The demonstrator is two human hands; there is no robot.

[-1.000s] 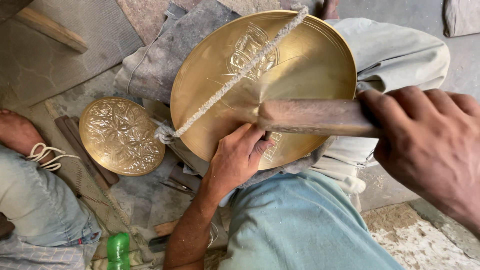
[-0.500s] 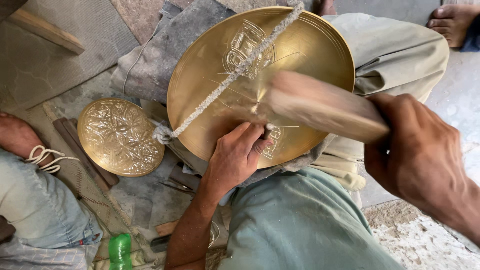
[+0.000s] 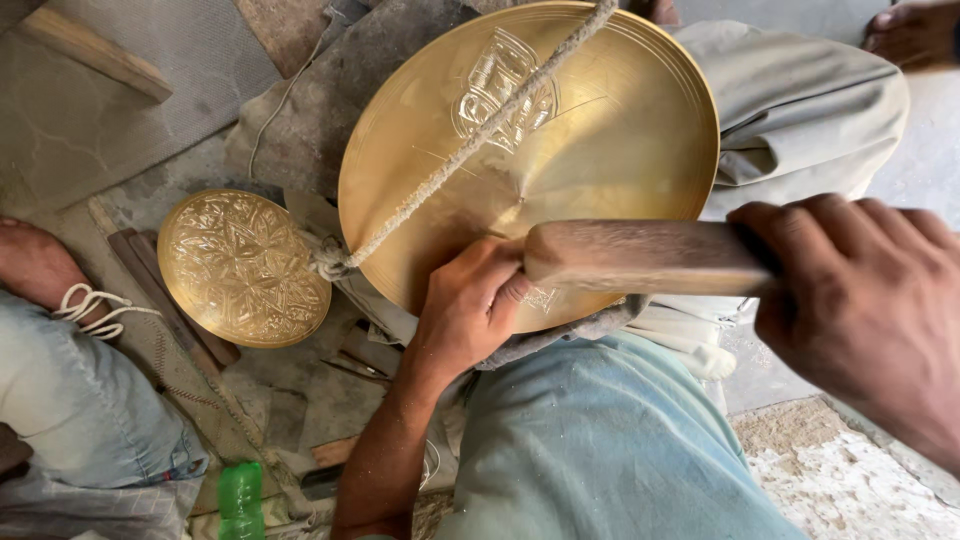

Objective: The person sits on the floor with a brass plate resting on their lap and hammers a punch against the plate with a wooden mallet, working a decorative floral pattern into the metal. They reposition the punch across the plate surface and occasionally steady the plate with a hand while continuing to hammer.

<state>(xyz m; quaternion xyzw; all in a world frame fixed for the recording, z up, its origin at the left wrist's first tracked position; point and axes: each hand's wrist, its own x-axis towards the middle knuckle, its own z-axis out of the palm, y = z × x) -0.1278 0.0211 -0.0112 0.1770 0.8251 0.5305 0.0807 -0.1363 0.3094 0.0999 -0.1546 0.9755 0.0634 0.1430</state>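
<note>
So the person's got a big round brass dish (image 3: 600, 170) propped on the lap, tilted up toward the camera, with a braided rope (image 3: 470, 150) running diagonally across its face from the top edge down to a knot at the lower left rim. What changed: half a second back the thick brown wooden mallet (image 3: 640, 257) was cocked up at an angle and blurred, and now it's swung down flat, lying level again much like it did a second ago, head end right over the left hand (image 3: 470, 310). That reads like one strike in a steady rhythm, so the chasing work looks mid-flow rather than wrapping up; only one engraved patch near the top of the dish and a small bit by the fingers show so far. The mallet's long axis runs left to right, its blunt end pointing left at the left hand, the handle end disappearing into the right hand (image 3: 860, 310), which is wrapped tight around it. The left hand is curled close against the dish's lower face; whatever it pinches is hidden, can't tell. A smaller, fully patterned brass plate (image 3: 243, 268) sits on the floor just left, and a green plastic bottle (image 3: 240, 500) stands lower down.
</note>
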